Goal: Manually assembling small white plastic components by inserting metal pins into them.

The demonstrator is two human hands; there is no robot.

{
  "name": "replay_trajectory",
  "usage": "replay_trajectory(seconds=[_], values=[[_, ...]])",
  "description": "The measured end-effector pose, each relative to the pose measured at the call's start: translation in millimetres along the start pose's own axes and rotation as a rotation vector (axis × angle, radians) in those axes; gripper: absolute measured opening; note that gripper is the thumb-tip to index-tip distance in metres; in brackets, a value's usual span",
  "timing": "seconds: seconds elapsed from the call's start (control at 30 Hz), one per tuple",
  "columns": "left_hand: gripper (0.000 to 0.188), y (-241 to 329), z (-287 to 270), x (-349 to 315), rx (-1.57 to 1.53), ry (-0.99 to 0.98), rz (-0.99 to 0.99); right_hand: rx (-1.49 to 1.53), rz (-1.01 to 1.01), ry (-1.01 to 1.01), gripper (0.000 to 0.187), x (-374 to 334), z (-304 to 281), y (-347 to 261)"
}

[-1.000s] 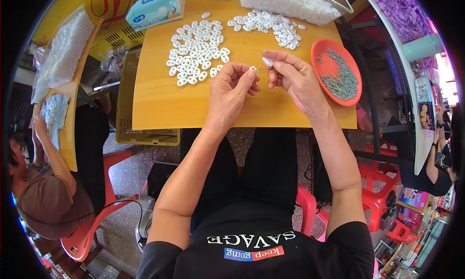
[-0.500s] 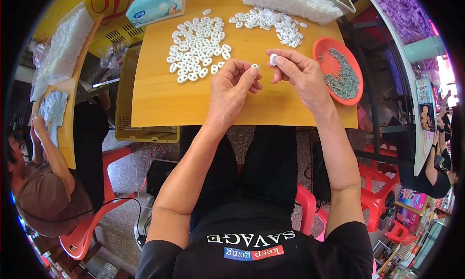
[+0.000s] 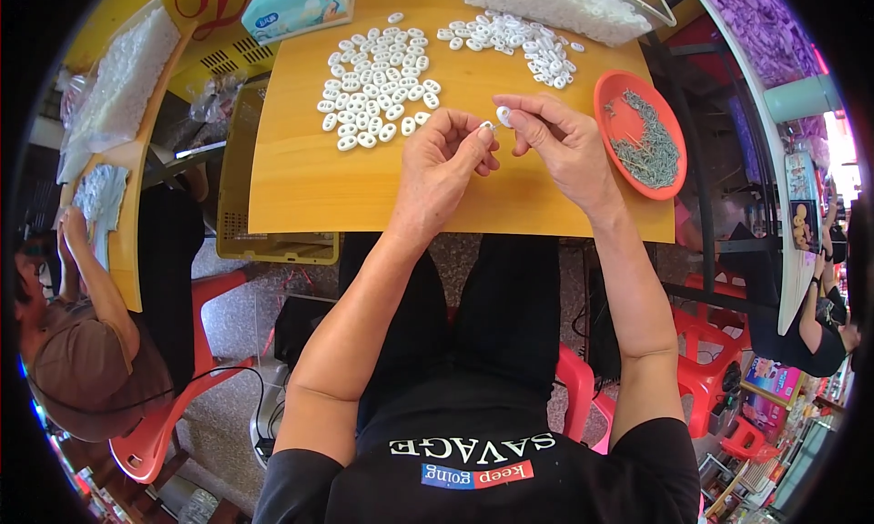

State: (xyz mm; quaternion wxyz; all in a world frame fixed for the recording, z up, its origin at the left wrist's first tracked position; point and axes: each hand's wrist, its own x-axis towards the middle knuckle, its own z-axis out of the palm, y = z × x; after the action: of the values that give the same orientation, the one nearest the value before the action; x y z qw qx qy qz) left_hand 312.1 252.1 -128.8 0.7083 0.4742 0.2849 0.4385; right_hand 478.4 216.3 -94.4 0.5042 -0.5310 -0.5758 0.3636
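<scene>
White plastic piece [image 3: 503,116] pinched in right hand [image 3: 563,146]; left hand [image 3: 443,167] grip closed, tiny piece [image 3: 487,125] mostly hidden.

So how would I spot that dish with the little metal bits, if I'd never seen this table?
Find the yellow wooden table, then its right edge, beside the person's right hand. There sits a round orange dish of thin grey metal pins, the only coloured dish; all else there is white.
</scene>
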Motion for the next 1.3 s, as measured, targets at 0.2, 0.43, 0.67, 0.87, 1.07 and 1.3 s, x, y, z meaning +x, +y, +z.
replay_trajectory(seconds=[0.2, 0.43, 0.67, 0.87, 1.07, 1.3], values=[[0.015, 0.5, 0.3, 0.3, -0.004, -0.006, 0.008, -0.104, -0.100, 0.014, 0.019, -0.4, 1.5, 0.7], [0.016, -2.3, -0.6, 1.3, -0.012, -0.006, 0.016, -0.019, 0.020, 0.058, 0.020, -4.4, 9.2, -3.5], [0.017, -0.7, -0.7, 1.7, -0.054, 0.013, 0.003, 0.030, 0.046, 0.116, 0.022, -5.6, 13.9, 0.5], [0.016, -1.4, -2.5, 1.7, -0.095, 0.028, 0.002, 0.059, 0.027, 0.143, 0.019, -8.6, 27.5, 1.5], [0.014, -2.1, -5.4, 3.5, -0.143, 0.010, 0.004, 0.057, -0.004, 0.198, 0.017, -10.4, 38.3, 3.9], [0.014, -3.3, -5.9, 2.5, -0.133, -0.026, 0.043, 0.302, 0.099, 0.147, 0.020, -8.6, 28.9, 6.9]])
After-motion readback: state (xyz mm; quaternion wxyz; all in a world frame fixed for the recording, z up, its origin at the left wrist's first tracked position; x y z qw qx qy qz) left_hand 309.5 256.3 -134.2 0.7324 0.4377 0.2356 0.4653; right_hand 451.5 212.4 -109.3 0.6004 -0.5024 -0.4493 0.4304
